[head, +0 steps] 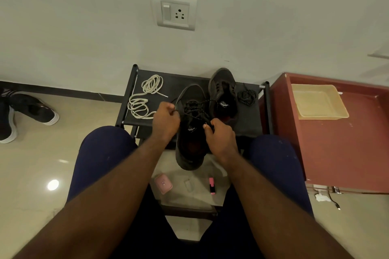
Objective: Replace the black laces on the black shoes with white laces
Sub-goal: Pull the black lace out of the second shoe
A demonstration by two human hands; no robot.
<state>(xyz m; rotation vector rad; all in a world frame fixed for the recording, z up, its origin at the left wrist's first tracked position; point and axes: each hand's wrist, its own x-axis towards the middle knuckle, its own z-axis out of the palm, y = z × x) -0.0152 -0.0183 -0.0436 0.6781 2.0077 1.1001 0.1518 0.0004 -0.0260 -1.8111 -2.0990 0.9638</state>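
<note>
Black lace (194, 111), soft and limp, we judge light; our left hand (166, 121) and right hand (221, 135) each pinch a strand, best gripped close to the shoe (189, 153).

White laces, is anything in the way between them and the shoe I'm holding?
Yes: the black lace still threads the eyelets of the near shoe, pinched by the left hand and right hand. The white laces lie on the rack just beside the left hand, with nothing visible between.

No lettering was legible; small white emblems (190, 129) on the tongues of two black fabric shoes (223, 82) were too blurred to read.
</note>
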